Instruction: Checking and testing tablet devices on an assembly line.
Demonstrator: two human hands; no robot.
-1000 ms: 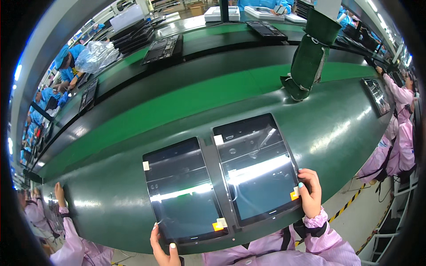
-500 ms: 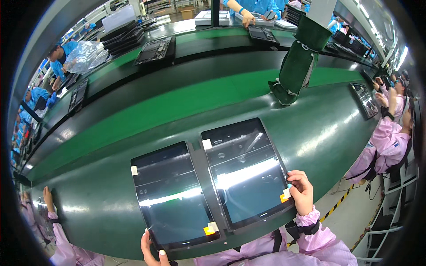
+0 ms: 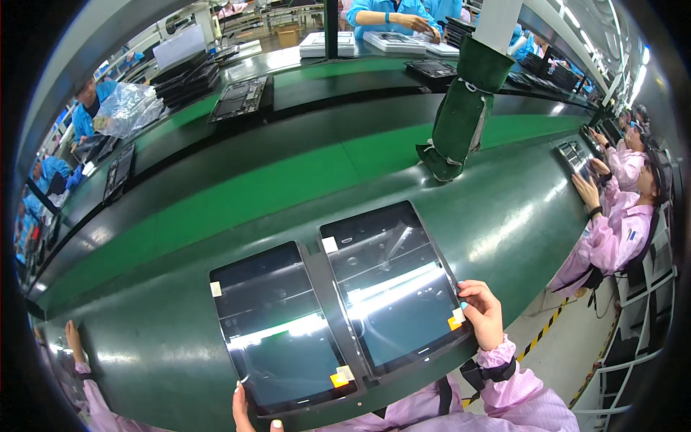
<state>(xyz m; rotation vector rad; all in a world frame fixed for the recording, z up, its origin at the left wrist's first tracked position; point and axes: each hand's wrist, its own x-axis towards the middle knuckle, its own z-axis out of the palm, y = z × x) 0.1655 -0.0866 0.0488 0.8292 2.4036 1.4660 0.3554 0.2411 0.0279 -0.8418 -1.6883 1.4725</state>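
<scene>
Two black tablet screens lie side by side on the green bench, with a dark grey strip between them. Small cream and yellow tabs stick to the left tablet (image 3: pixel 284 331) and to the right tablet (image 3: pixel 396 288). Bright lamp reflections cross their glossy faces. My left hand (image 3: pixel 248 415) grips the lower left corner of the left tablet, a finger along its side and the thumb at the bottom edge; the palm is cut off by the picture's rim. At the right tablet's right edge, my right hand (image 3: pixel 484 315) is closed, thumb beside the tabs and fingers along the side.
A post wrapped in green cloth (image 3: pixel 461 119) rises from the bench (image 3: pixel 158 309). Beyond it runs a bright green strip (image 3: pixel 317 162) and a shelf with opened devices (image 3: pixel 241 99). Co-workers in pink (image 3: pixel 608 237) sit at right; others in blue (image 3: pixel 389 18) work across. Another person's hand (image 3: pixel 74 340) rests at left.
The view has shifted slightly; my hands stay at the same tablet edges. At right, a co-worker's hands have come down onto a device. Across the bench, the person in blue has moved their hands.
</scene>
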